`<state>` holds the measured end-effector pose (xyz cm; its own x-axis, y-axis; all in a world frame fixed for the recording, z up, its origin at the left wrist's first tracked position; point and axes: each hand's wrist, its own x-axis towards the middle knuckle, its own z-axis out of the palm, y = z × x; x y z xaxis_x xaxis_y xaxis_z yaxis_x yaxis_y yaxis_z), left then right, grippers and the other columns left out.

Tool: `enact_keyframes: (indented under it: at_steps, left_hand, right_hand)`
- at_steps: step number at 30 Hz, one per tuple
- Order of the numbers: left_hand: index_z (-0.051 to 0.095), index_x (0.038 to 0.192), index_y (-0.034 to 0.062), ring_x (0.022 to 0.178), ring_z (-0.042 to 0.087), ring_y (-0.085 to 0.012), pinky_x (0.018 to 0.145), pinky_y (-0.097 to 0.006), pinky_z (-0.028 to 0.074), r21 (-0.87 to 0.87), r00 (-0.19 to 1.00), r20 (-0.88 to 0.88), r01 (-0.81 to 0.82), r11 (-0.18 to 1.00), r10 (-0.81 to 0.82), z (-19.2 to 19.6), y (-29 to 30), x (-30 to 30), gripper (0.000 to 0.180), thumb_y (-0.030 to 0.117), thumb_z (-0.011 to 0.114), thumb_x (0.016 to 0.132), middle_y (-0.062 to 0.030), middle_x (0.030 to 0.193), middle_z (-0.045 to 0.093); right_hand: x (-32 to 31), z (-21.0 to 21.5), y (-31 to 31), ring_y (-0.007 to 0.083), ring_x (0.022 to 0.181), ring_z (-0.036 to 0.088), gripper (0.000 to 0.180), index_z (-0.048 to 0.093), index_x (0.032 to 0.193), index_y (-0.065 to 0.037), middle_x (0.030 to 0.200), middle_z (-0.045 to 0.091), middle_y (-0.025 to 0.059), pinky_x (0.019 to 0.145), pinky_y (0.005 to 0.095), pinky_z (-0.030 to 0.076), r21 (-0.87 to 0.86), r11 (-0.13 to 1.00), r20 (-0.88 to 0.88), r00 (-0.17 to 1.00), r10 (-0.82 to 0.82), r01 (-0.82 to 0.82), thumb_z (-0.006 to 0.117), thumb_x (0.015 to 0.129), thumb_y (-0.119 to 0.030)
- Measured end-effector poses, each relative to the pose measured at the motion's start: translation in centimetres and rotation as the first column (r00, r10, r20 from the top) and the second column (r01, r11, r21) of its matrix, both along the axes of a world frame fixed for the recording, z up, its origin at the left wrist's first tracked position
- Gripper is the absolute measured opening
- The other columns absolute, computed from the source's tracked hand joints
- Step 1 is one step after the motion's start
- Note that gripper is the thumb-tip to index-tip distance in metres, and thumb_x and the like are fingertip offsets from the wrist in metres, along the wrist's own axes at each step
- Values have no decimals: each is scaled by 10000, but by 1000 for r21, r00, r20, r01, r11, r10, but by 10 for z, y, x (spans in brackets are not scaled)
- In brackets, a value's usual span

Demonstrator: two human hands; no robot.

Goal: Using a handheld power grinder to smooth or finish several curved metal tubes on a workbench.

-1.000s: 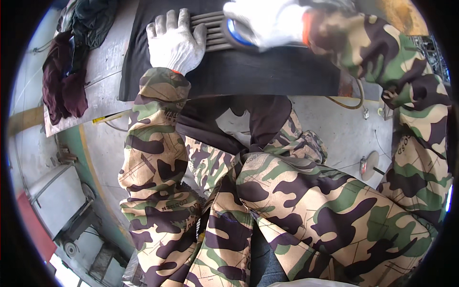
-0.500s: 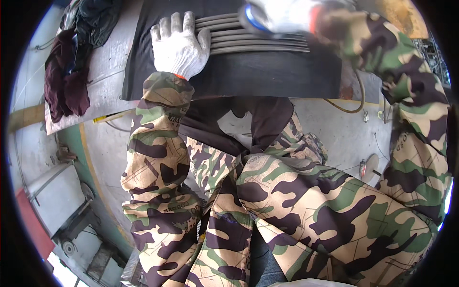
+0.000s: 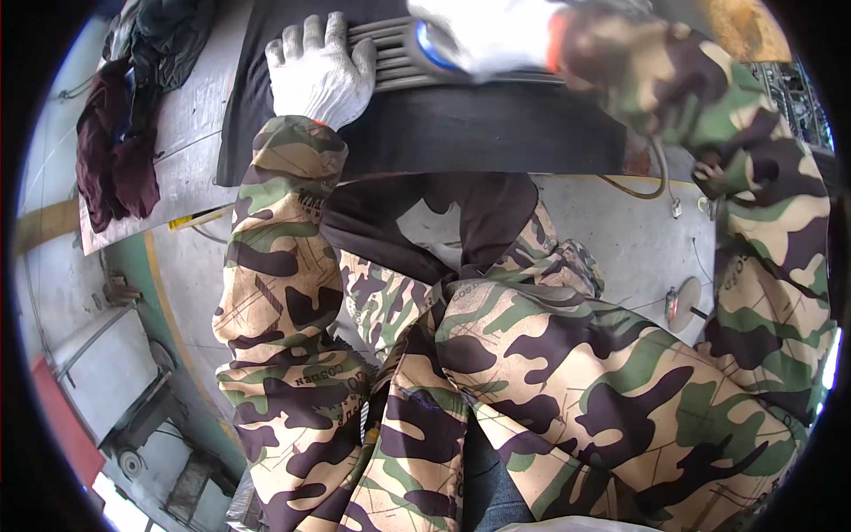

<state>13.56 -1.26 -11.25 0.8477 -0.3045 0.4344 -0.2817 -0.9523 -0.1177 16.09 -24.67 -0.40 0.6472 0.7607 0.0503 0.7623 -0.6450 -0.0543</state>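
Several slender grey metal rods [image 3: 394,66] lie side by side across a black mat [image 3: 496,129] on the table. My left hand [image 3: 319,75], in a white knit glove with greyed fingertips, rests flat on their left ends, fingers spread. Over the middle of the rods is my right hand [image 3: 501,34], also gloved in white and smeared by motion. It grips a rounded pad-like tool [image 3: 434,46] with a blue edge and a dark underside, pressed against or just above the rods. The glove hides most of this tool, so its exact kind cannot be made out.
Dark and maroon cloths [image 3: 120,160] are heaped at the table's left side. A hose [image 3: 651,182] loops below the mat's right edge. On the floor to the right stands a round disc [image 3: 691,304]. A wooden board [image 3: 749,28] lies at the far right.
My right hand has slid left along the rods with the blue-edged tool. My left hand stays flat on the rod ends; the whole view has shifted slightly.
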Motion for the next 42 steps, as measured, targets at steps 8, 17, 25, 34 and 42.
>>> enact_keyframes:
  at_steps: [8,17,25,34,42]
  left_hand:
    - [652,1326,104,1203,598,-370,1038,-514,428,-13,994,50,102,995,-101,5,8,0,427,329,573,972,-160,1292,661]
    - [639,1298,80,1210,577,-414,1015,-571,437,193,990,44,124,973,-135,1,18,7,433,357,532,983,-166,1345,621]
    - [626,1318,56,1234,575,-388,1059,-546,411,24,998,27,51,998,-52,0,10,-8,465,369,550,983,-195,1328,622]
    - [670,1207,28,1106,601,-385,1004,-544,428,-2,992,111,65,998,-65,-5,15,-5,426,333,593,920,-167,1145,661]
    - [679,1165,33,1096,604,-388,988,-533,434,-25,991,111,74,997,-71,-4,13,-7,410,348,585,919,-175,1119,658]
  right_hand:
    - [-9,-2,5,404,970,654,262,664,1011,-44,1056,660,214,812,523,553,2,1000,-9,1000,11,-11,614,903,-277]
    - [-4,-3,14,396,951,658,246,661,1000,-41,992,648,215,806,521,549,28,999,5,1000,30,-30,616,906,-263]
    - [3,2,8,401,942,663,255,658,1012,-39,1011,650,214,777,528,554,8,1000,-11,1000,-24,24,610,901,-263]
    - [-5,2,-3,398,943,653,246,652,1014,-45,1016,644,206,785,523,556,16,998,4,998,-68,67,617,907,-264]
    - [26,-17,3,416,961,658,229,658,991,-35,1000,656,223,800,527,550,26,997,76,994,-76,75,615,887,-234]
